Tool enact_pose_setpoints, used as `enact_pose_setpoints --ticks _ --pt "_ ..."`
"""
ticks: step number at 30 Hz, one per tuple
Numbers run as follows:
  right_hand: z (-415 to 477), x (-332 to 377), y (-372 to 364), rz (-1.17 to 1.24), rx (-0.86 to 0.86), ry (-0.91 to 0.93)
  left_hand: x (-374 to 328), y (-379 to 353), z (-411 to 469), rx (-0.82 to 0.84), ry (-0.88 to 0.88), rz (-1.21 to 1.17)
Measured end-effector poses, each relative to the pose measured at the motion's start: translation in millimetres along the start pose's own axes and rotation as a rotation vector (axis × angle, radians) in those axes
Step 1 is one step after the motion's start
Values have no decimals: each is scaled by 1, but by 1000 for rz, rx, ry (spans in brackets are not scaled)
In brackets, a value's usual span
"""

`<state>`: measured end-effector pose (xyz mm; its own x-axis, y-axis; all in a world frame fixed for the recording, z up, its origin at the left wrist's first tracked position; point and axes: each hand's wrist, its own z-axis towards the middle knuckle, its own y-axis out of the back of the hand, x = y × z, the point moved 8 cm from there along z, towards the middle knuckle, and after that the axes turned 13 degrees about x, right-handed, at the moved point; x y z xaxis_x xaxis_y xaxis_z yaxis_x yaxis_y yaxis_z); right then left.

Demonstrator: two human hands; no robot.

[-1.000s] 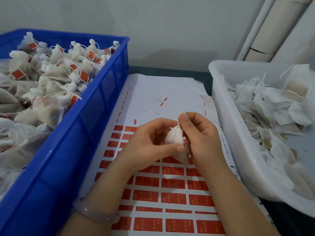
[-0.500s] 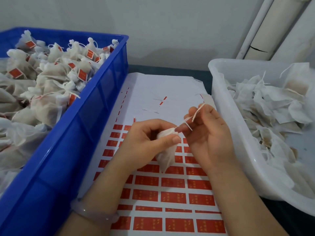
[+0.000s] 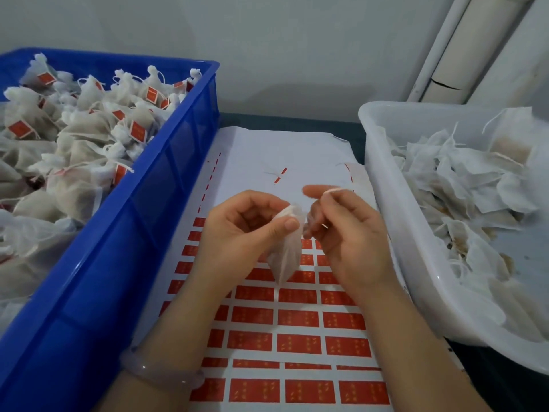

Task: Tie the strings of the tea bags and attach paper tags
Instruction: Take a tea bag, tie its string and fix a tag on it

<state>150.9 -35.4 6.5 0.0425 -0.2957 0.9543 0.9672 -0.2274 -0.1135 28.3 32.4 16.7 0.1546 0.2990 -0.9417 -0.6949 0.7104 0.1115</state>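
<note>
A small white tea bag (image 3: pixel 284 257) hangs over the sheet of red paper tags (image 3: pixel 297 343) in the middle of the table. My left hand (image 3: pixel 237 230) pinches the gathered neck of the bag between thumb and fingers. Just to its right, my right hand (image 3: pixel 347 233) has its fingers curled round the bag's white string (image 3: pixel 334 190), which loops over the index finger. The bag's lower tip points down at the tags.
A blue crate (image 3: pixel 124 239) on the left holds several tied tea bags with red tags. On the right, a white tub (image 3: pixel 398 227) holds several flat untied bags. Pipes (image 3: pixel 445 49) run up the wall at the back right.
The hands have drawn slightly apart. My right hand has pulled the string up and to the right, away from the bag's neck, and the bag now hangs lower from my left hand.
</note>
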Motion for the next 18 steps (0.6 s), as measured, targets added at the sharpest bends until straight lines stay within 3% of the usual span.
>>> enact_pose_setpoints --ticks 4,7,10,14,16,18 --pt "-5 17 -19 -434 86 21 2 3 0 -23 1 -99" --pt "-11 25 -23 -514 23 -24 6 3 -1 -1 19 -133" --pt "-21 54 -22 -708 -53 2 15 -2 2 93 31 -353" --pt "-22 142 5 -949 -210 158 30 9 4 -26 100 -347" --pt "-6 174 35 -1095 -258 100 34 9 1 -50 133 -286" --pt "15 179 77 -1227 -263 -123 37 6 -1 -28 189 -212"
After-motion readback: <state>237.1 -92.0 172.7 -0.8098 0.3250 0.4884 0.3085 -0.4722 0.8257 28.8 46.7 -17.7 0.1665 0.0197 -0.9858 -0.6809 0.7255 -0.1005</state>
